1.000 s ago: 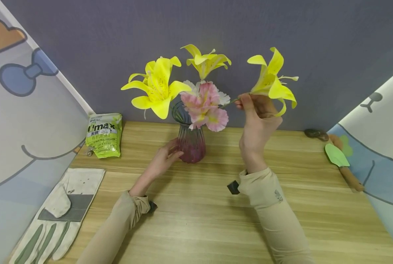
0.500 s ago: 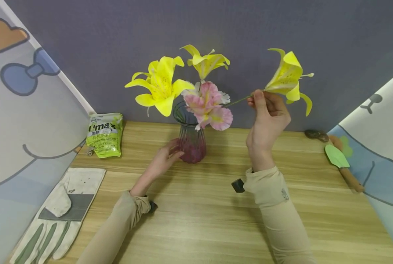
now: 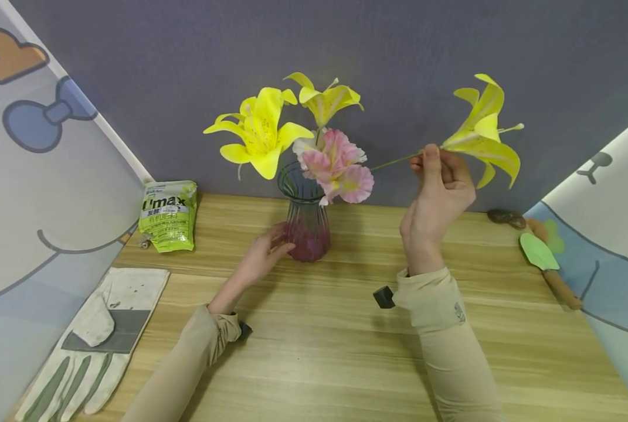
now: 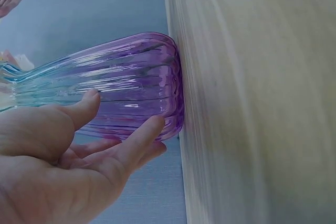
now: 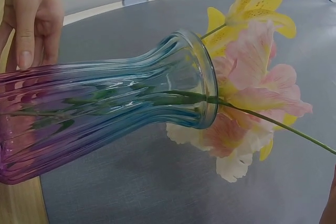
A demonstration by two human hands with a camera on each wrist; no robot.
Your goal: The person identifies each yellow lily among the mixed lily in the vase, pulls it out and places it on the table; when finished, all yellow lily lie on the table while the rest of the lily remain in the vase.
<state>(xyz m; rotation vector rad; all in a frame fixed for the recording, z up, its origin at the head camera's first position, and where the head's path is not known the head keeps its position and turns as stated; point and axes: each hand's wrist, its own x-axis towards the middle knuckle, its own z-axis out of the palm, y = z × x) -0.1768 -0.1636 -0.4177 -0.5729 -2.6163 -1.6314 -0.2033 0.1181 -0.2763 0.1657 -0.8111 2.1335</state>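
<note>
A ribbed glass vase point(image 3: 307, 231), purple below and bluish above, stands upright on the table. My left hand point(image 3: 261, 255) holds its lower left side, thumb in front; in the left wrist view the fingers point(image 4: 139, 142) lie along the purple base. My right hand point(image 3: 440, 202) pinches the green stem of a yellow lily point(image 3: 482, 138) just under the bloom, right of the vase. That stem point(image 5: 289, 127) slants out of the vase mouth in the right wrist view. Pink flowers point(image 3: 337, 167) and other yellow lilies point(image 3: 263, 135) lean from the vase.
A green fertilizer bag point(image 3: 168, 217) stands at the back left, with a work glove point(image 3: 97, 334) in front of it. At the right lie a green-bladed trowel point(image 3: 540, 252) and dark stones point(image 3: 506, 218). A grey wall point(image 3: 187, 88) rises behind the table.
My right hand has moved right with the lily, whose bloom tilts further right and more stem shows. The other flowers have shifted slightly. My left hand stays at the vase.
</note>
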